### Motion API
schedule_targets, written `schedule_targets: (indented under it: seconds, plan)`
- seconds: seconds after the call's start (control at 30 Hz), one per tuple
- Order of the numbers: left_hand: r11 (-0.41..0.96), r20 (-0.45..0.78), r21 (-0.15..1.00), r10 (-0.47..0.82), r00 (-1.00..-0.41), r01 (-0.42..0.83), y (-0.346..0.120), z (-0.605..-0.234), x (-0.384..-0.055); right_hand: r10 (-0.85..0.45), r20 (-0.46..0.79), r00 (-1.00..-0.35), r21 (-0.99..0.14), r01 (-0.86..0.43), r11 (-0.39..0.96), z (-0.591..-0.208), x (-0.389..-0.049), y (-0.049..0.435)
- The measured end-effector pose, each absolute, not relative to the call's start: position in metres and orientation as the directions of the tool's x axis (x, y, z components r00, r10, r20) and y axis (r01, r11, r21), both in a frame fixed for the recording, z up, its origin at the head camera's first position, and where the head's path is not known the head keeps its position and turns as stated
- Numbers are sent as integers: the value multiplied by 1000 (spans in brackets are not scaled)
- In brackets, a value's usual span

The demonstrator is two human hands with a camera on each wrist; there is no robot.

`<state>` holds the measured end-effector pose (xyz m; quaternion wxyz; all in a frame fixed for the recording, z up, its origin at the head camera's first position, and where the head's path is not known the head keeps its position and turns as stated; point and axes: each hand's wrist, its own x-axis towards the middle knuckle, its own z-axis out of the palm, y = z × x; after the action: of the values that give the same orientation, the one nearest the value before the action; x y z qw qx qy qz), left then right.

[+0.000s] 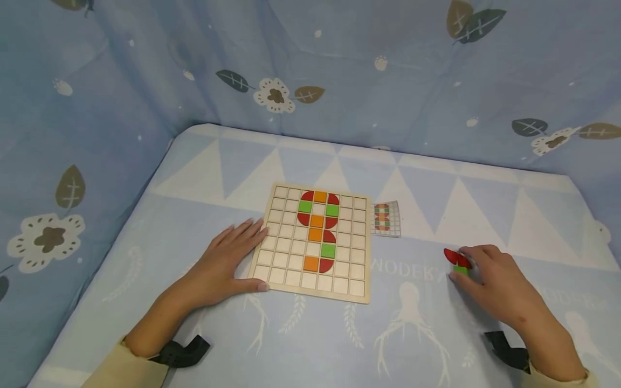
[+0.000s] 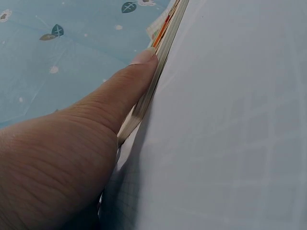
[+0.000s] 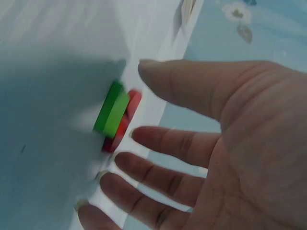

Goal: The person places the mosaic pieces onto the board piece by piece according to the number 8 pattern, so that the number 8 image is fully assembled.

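Observation:
A wooden grid board (image 1: 350,226) lies on the table, with red quarter-round, orange square and green square tiles set in its middle columns. Along its left edge rests my left hand (image 1: 220,264), fingers spread; in the left wrist view the thumb (image 2: 139,67) touches the board's side. To the right, my right hand (image 1: 502,283) hovers around a few loose tiles: a green square tile (image 3: 111,112) and red quarter-round tiles (image 1: 451,256). The right wrist view shows its thumb and fingers spread apart beside the tiles, with nothing pinched.
A small printed pattern card (image 1: 388,218) lies against the board's right edge, showing a similar coloured figure. Patterned blue cloth (image 1: 339,64) hangs behind the table and at its left. A black wrist strap piece (image 1: 184,351) juts out under the left wrist.

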<state>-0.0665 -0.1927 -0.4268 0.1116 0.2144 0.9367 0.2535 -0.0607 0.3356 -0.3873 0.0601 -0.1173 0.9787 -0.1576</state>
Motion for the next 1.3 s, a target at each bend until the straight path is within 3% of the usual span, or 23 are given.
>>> schedule_targets:
  seconds: [0.17, 0.33, 0.57, 1.3]
  plan:
    - [773, -79, 524, 462, -883, 358, -193, -428, -66, -257, -79, -963, -338, -216, 916, -389, -65, 344]
    - [773, -88, 526, 464, -881, 354, -192, -428, -67, -182, -203, -962, -409, -85, 908, -386, -75, 353]
    - [770, -92, 529, 470, -878, 357, -192, -429, -68, -119, -319, -940, -418, 26, 908, -383, -82, 357]
    - [788, -106, 517, 448, -888, 335, -190, -429, -68, -64, -320, -945, -411, 77, 908, -388, -82, 343]
